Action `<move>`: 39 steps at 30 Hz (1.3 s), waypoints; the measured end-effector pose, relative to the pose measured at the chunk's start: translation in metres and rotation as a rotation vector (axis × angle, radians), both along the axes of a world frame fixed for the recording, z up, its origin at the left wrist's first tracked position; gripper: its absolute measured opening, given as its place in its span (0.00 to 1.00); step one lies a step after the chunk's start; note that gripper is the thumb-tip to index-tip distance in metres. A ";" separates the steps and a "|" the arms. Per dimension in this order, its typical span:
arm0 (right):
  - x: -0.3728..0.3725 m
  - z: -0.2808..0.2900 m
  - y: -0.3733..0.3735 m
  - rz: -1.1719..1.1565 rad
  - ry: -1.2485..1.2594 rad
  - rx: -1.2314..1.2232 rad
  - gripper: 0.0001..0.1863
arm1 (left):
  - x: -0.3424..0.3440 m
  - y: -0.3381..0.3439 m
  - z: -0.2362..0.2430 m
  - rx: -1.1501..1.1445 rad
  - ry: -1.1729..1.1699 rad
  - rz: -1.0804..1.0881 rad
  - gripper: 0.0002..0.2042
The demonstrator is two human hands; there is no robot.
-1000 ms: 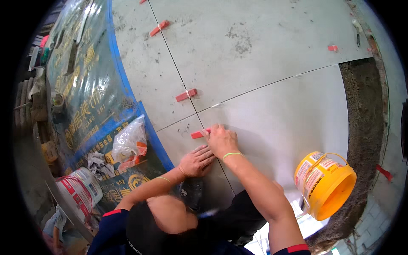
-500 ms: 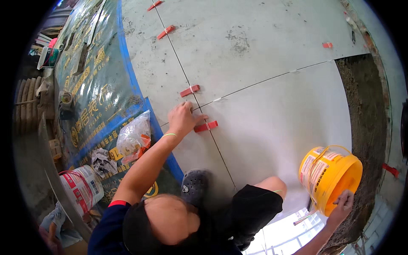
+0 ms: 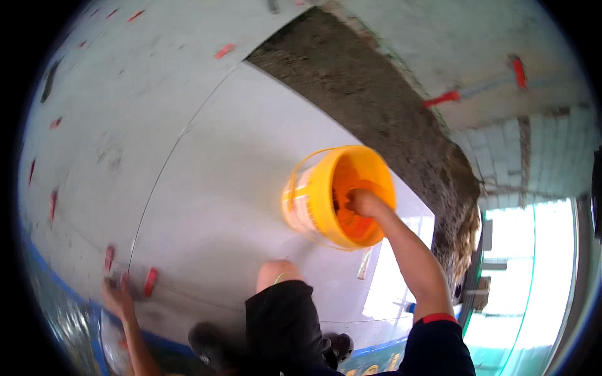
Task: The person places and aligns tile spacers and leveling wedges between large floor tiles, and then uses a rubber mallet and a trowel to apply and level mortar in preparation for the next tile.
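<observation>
Right hand (image 3: 362,202): shifted from rim to inside of yellow bucket (image 3: 320,200) on tile (image 3: 207,188), contents now within reach; grip unclear. Left hand (image 3: 118,297): near two red wedges (image 3: 150,282), blurred, grip unclear.

You have a pale tiled floor (image 3: 213,182), a dark rough strip (image 3: 326,69) along its right edge, a bright window (image 3: 523,269) beyond.
</observation>
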State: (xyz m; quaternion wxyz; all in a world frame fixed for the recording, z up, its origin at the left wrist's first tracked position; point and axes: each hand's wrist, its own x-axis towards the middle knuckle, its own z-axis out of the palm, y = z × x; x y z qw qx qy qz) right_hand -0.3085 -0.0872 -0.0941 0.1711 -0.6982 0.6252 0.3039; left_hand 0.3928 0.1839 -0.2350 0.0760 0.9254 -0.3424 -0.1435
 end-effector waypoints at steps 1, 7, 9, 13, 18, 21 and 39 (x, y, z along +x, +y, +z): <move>-0.006 -0.007 -0.008 0.035 -0.012 -0.058 0.20 | 0.016 0.022 -0.033 -0.226 -0.088 -0.053 0.27; -0.022 -0.048 0.009 -0.072 0.057 0.033 0.20 | -0.003 0.012 -0.032 -0.175 -0.037 -0.199 0.25; -0.005 -0.052 0.007 -0.161 0.044 0.116 0.21 | 0.007 0.008 -0.035 -0.203 -0.080 -0.211 0.26; 0.022 -0.045 -0.008 -0.318 0.057 0.376 0.21 | 0.047 0.012 -0.034 -0.133 -0.105 -0.242 0.24; 0.023 -0.035 -0.022 -0.096 -0.221 -0.017 0.27 | 0.010 0.036 0.006 -0.198 -0.185 -0.184 0.30; 0.030 -0.012 -0.016 0.131 -0.425 -0.234 0.29 | -0.018 0.036 0.025 -0.150 -0.198 -0.173 0.29; 0.080 -0.023 0.028 0.250 -0.431 0.303 0.25 | 0.002 0.031 0.009 -0.319 -0.226 -0.338 0.23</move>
